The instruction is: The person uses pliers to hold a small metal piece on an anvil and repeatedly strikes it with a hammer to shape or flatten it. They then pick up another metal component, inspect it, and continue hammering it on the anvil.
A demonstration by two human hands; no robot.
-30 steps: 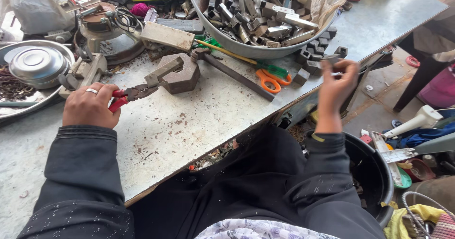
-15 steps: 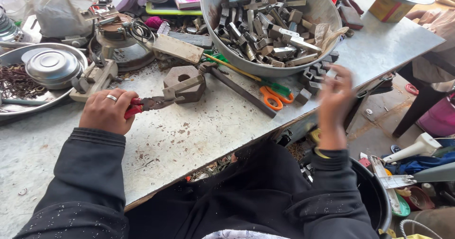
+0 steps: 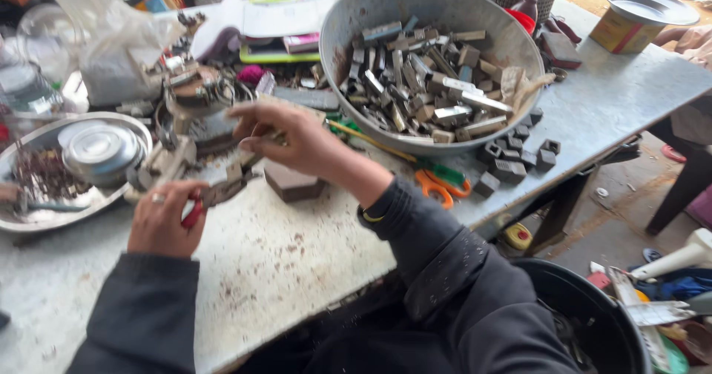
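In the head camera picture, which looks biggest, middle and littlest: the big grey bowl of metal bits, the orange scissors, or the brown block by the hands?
1. The grey bowl, by far the largest.
2. The brown block and the orange scissors look close in size; the arm hides part of the scissors, so I won't rank them.

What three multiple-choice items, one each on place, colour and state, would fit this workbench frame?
1. Where do the scissors lie?
A. In the bucket
B. On the table by the big bowl's near rim
C. On the left tray

2. What colour are the handles of the pliers?
A. Red
B. Blue
C. Yellow

3. How is the left hand placed?
A. Flat and open on the table
B. Inside the bowl
C. Closed round the pliers' handles

Answers:
1 B, the scissors rest on the table below the big bowl.
2 A, red shows between the fingers.
3 C, the fingers curl round the handles while the right hand reaches over a block.
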